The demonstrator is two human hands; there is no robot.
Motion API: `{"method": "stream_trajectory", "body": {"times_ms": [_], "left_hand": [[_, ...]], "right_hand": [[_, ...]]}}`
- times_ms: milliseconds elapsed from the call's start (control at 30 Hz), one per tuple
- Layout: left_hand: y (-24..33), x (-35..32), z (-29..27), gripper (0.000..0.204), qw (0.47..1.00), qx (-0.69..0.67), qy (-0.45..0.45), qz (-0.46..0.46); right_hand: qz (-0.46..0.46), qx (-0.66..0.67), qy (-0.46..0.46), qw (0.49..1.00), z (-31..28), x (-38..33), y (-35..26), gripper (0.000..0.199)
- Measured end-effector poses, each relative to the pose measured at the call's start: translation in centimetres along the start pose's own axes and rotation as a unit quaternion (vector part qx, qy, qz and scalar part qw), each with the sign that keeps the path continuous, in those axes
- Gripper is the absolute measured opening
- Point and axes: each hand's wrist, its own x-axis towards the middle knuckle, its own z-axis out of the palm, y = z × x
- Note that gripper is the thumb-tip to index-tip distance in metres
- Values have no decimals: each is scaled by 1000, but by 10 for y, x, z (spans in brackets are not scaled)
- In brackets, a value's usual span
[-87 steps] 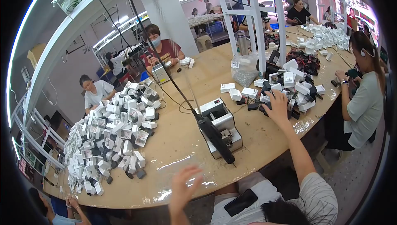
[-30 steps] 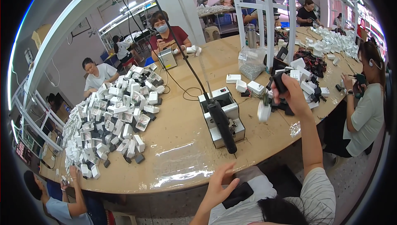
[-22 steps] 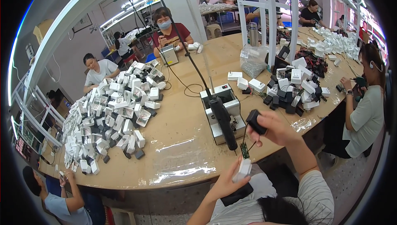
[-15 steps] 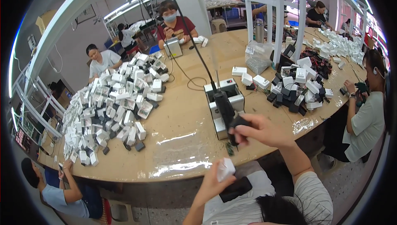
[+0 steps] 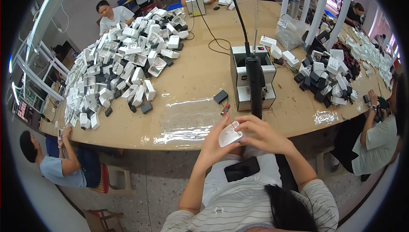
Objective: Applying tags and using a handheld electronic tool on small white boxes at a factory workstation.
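Observation:
My left hand (image 5: 209, 147) is closed around a white plastic casing (image 5: 230, 136), its hollow side facing up, just over the table's front edge. From the right, my right hand (image 5: 268, 135) grips the casing's rim, fingertips by the red wires (image 5: 231, 122). These wires run to a small circuit board (image 5: 225, 110) just beyond my fingers. Beside the board on the table lies a black box (image 5: 220, 97). A black electric screwdriver (image 5: 254, 80) hangs upright beyond my right hand, in front of a silver box-shaped machine (image 5: 239, 93).
A large heap of white and black casings (image 5: 123, 61) covers the table's left side. Another pile (image 5: 326, 76) lies to the right, near a clear plastic bag (image 5: 290, 31). A black phone (image 5: 242, 169) rests on my lap. Co-workers sit around the table (image 5: 187, 82).
My right hand has left the screwdriver, where it held something dark, and come to the casing in my left hand. The black box now lies on the table. The view has tilted downward.

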Motion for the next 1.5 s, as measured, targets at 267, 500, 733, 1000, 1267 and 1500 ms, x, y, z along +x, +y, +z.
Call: {"method": "stream_trajectory", "body": {"times_ms": [267, 500, 733, 1000, 1267, 1500], "left_hand": [[11, 3, -6, 56, 989, -97, -64, -91], [7, 23, 13, 38, 998, 7, -45, -48], [12, 33, 14, 26, 980, -94, -117, -128], [8, 30, 12, 23, 959, -217, -104, -148], [14, 28, 7, 26, 997, -54, -42, -28], [27, 15, 3, 26, 995, 69, 65, 31]], "right_hand": [[94, 125, 10, 988, 8, -49, -8, 34], [31, -101, 75, 992, 47, -75, -9, 30], [65, -46, 88, 993, 56, -80, -12, 25], [96, -46, 58, 993, 50, -76, -19, 21], [100, -78, 45, 991, 38, -63, -8, 41], [51, -137, 17, 989, 41, -59, 18, 52]]}}
